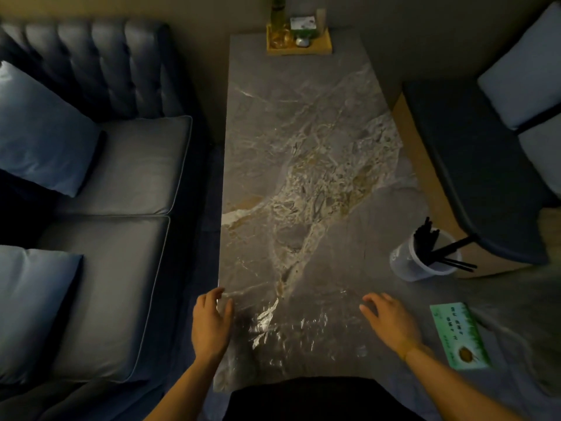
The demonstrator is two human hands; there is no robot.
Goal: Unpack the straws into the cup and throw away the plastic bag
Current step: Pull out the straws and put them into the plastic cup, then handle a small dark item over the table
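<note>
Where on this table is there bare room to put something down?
The long marble stretch between the tray at the far end and the bag is bare. Crowded: the near end, with bag between both hands, cup and green card on the right.

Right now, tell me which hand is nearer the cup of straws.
Right. The right hand lies open on the table just below and left of the cup; the left hand is across the plastic bag, at the table's left edge.
</note>
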